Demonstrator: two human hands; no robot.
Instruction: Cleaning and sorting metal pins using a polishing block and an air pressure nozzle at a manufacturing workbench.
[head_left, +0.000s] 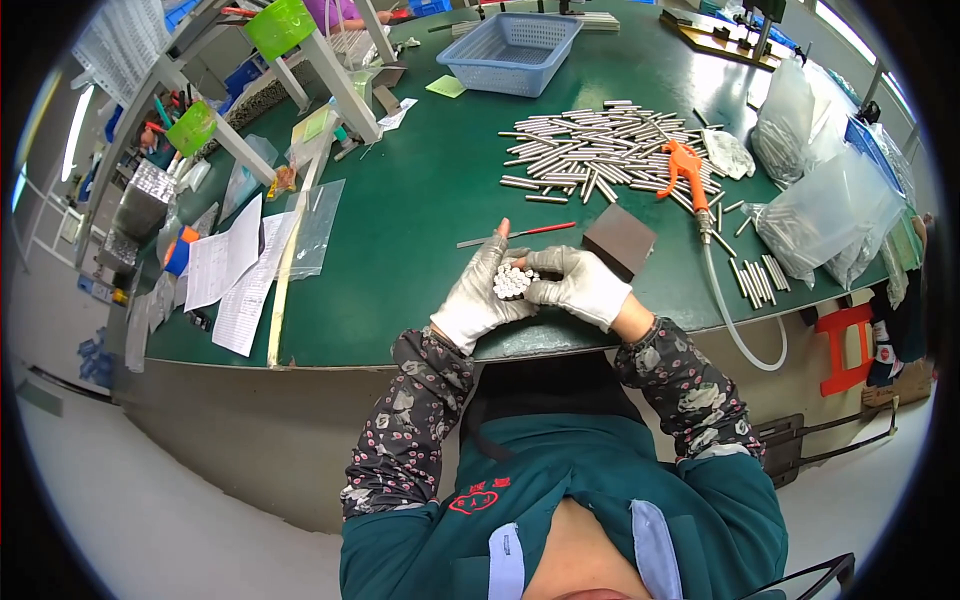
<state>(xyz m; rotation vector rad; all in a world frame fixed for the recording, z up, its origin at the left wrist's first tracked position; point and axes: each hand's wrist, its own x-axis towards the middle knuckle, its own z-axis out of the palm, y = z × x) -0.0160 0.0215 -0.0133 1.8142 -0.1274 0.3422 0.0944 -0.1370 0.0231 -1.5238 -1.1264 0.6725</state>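
Both my hands wear pale work gloves and meet at the table's near edge around a bundle of metal rods [513, 282], whose round ends face up. My left hand [476, 298] cups the bundle from the left, thumb raised. From the right, my right hand [580, 287] closes on the same bundle with its fingers at the rod ends. Just beyond my hands lies a thin tool with a red handle [545, 229]. A dark brown block [619, 242] sits beside my right hand. Farther off spreads a large heap of loose metal rods [600, 150].
An orange air gun [686, 172] with a clear hose lies right of the heap. Plastic bags of rods [835, 220] stand at the right edge. A blue basket [512, 60] is at the back. Papers [238, 275] and a shelf leg [340, 85] occupy the left side.
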